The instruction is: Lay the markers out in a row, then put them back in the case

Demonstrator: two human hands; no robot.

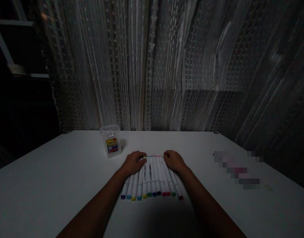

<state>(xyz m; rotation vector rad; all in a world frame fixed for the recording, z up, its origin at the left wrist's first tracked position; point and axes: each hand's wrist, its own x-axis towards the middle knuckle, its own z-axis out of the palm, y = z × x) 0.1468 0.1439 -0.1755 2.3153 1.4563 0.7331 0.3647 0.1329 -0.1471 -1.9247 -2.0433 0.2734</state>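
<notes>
Several white felt-tip markers (152,180) with coloured caps lie side by side in a row on a white table (55,185). My left hand (133,162) rests on the left part of the row, fingers curled down over the far ends. My right hand (174,161) rests on the right part of the row in the same way. Both hands press on the markers from above; neither lifts any. The caps nearest me run from purple through blue, yellow and green to red.
A clear plastic box (111,140) with a yellow and red label stands upright behind the markers to the left. A blurred-out patch (237,170) lies on the table to the right. A wall of hanging strings closes off the back.
</notes>
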